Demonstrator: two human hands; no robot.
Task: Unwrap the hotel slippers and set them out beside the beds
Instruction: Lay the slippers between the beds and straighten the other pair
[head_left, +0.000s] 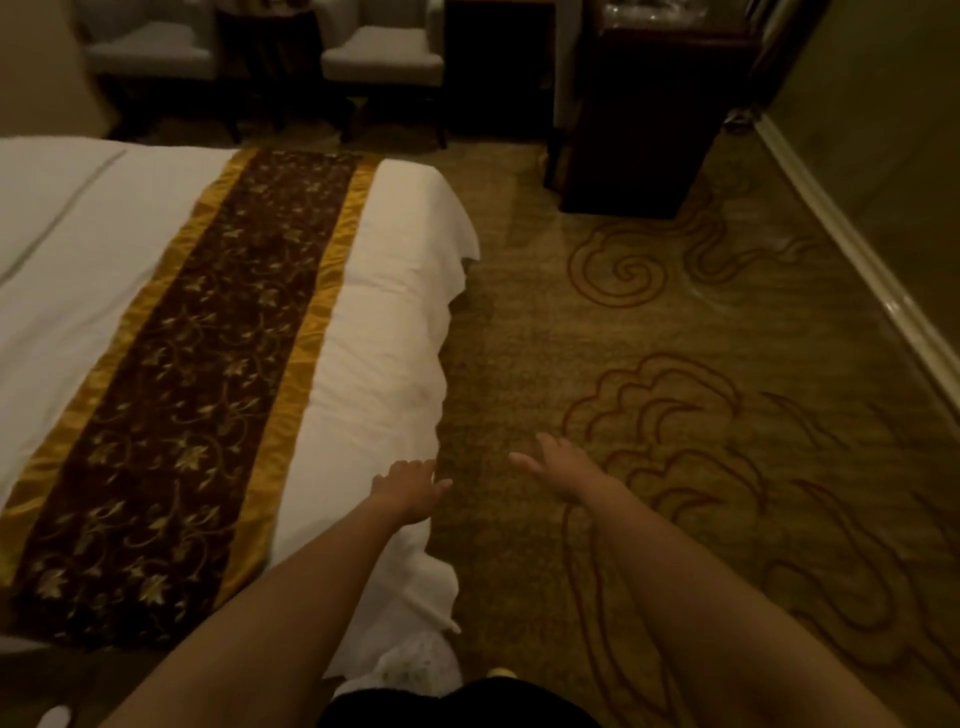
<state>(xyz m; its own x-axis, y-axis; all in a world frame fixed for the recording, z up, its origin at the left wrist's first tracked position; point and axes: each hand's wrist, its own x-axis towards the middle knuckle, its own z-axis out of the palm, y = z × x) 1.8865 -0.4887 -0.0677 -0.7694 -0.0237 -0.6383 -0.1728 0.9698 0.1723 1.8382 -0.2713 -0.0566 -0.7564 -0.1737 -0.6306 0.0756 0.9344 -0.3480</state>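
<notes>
Small white rounded shape (52, 719) at the bottom-left corner, cut off by the frame; cannot tell what it is. Slippers: cannot make them out from this view.

Bed (395, 291) fills the left half, with a white cover. A brown runner (208, 364) with gold borders and a leaf pattern lies across it.

Left hand (410, 488): palm down, fingers straight and loosely together, holding nothing. It sits over the bed's right edge on the white cover; cannot tell if it touches. Forearm bare, stretched forward from the bottom of the frame.

Right hand (558, 467): palm down, fingers spread, thumb pointing left, holding nothing. It hangs over the carpet (675, 312), just right of the bed edge. Arm bare and extended forward, hands near each other but apart.

Carpet is tan with red-brown swirl outlines.

At the top, two pale armchairs (384, 57) stand past the bed. A dark wooden cabinet (649, 130) stands on the carpet to their right. A light baseboard (857, 249) runs diagonally down the right side.
</notes>
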